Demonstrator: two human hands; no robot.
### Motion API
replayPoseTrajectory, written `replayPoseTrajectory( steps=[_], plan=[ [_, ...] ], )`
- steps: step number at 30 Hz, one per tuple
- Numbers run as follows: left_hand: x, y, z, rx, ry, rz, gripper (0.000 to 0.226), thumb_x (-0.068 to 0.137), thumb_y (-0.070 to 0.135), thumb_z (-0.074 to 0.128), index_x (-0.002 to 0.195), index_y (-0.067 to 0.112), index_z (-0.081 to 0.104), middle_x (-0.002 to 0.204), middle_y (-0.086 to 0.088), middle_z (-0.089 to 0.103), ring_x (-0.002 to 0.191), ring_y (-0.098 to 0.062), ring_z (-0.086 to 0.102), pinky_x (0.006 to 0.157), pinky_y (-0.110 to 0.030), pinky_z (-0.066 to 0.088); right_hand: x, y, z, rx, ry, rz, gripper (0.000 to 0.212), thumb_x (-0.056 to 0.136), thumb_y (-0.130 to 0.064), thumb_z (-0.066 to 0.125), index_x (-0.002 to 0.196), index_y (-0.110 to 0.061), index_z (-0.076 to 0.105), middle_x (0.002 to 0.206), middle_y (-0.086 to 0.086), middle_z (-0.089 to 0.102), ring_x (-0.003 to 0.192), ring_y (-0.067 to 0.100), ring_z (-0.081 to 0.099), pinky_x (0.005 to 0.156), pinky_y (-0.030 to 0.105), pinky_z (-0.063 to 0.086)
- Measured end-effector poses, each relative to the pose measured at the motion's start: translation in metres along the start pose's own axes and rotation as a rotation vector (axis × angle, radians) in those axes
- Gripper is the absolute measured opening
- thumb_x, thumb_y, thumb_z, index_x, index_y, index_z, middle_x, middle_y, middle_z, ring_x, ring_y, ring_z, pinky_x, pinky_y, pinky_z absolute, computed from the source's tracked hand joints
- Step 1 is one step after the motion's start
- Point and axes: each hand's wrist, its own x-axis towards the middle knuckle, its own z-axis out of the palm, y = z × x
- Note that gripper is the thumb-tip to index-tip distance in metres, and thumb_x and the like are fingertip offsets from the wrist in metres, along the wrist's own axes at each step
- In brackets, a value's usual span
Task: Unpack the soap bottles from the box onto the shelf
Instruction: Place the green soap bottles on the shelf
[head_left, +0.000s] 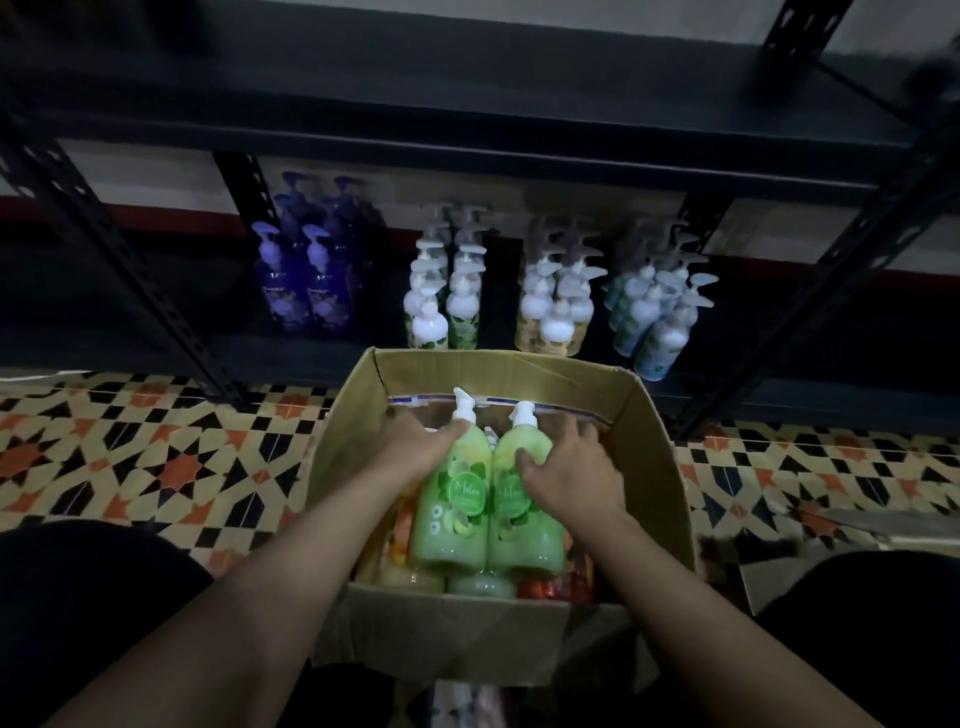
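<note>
An open cardboard box (644, 415) stands on the floor in front of a dark metal shelf (208, 358). Two green soap bottles with white pumps lie side by side on top of the box's contents. My left hand (415, 441) grips the left green bottle (452, 509) by its upper body near the neck. My right hand (566, 467) grips the right green bottle (524, 525) from its right side. Under them lie orange and red bottles (550, 590), mostly hidden.
On the lowest shelf stand groups of pump bottles: purple ones (306, 275) at the left, white-and-green ones (441, 306), white-and-yellow ones (558, 306) and white-and-blue ones (657, 317). Patterned floor tiles (156, 457) lie on both sides of the box. My knees frame the bottom corners.
</note>
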Motion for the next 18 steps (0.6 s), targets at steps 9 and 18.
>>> replayPoseTrajectory(
  steps=[9, 18],
  plan=[
    [0.019, -0.018, 0.064, 0.008, -0.249, -0.249, 0.130, 0.064, 0.085, 0.061, 0.157, 0.013, 0.006, 0.163, -0.013, 0.017, 0.145, -0.034, 0.030, 0.112, -0.043, 0.034, 0.035, 0.018, 0.058, 0.347, -0.322, 0.356, 0.123, 0.061, -0.081, 0.065, 0.153, -0.019, 0.011, 0.152, 0.017, 0.033, 0.133, 0.037, 0.044, 0.107, 0.049, 0.043],
    [0.031, -0.025, 0.073, -0.030, -0.136, -0.219, 0.152, 0.015, 0.092, 0.068, 0.143, 0.015, 0.043, 0.146, -0.008, 0.046, 0.130, -0.026, 0.050, 0.102, -0.039, 0.048, 0.057, 0.038, 0.071, 0.311, -0.405, 0.346, 0.137, 0.013, -0.082, 0.074, 0.128, -0.010, 0.058, 0.126, 0.009, 0.064, 0.107, 0.024, 0.064, 0.086, 0.034, 0.057]
  ],
)
